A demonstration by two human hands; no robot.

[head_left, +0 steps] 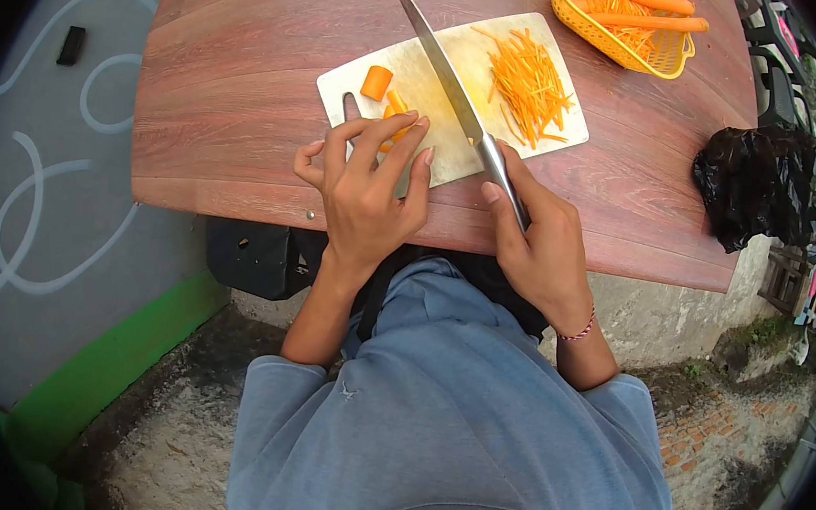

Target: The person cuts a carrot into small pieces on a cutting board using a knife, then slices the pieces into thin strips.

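My right hand [543,242] is closed around the metal handle of a large kitchen knife [446,76]. The blade points away from me and slants left over the white cutting board [429,50]. Fingers apart, my left hand [370,185] is over the near left part of the board, its fingertips right at some cut carrot pieces [396,103] and partly hiding them. A short carrot chunk [376,82] sits just beyond, near the board's handle slot. To the right of the blade lies a pile of thin carrot strips [529,84].
A yellow plastic basket [616,49] with whole carrots [653,0] and more strips stands at the far right of the reddish wooden table [238,98]. A black plastic bag [754,182] hangs at the right edge. On the left is a grey painted wall [60,170].
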